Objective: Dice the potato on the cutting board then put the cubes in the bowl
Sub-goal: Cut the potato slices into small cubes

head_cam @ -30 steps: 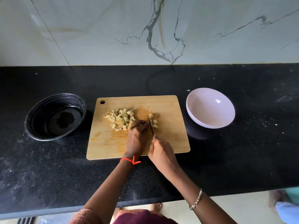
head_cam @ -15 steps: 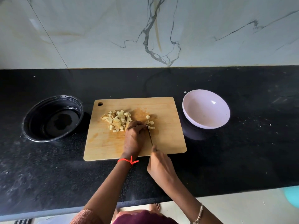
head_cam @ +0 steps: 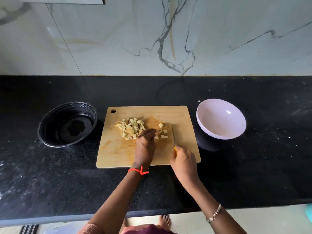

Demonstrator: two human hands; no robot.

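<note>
Just below the middle of the frame, a wooden cutting board lies on a black stone counter. Potato cubes sit in a heap on the board's upper left part, with a smaller cluster of cubes a little to the right of it. The left hand, a red thread tied at its wrist, rests palm down on the board, fingers loosely curled with their tips between the heap and the small cluster; whether it pinches anything I cannot tell. The right hand is closed around the yellow handle of a knife, whose thin blade points up the frame just right of the small cluster. An empty pale pink bowl stands right of the board, and a dark round pan stands left of it.
</note>
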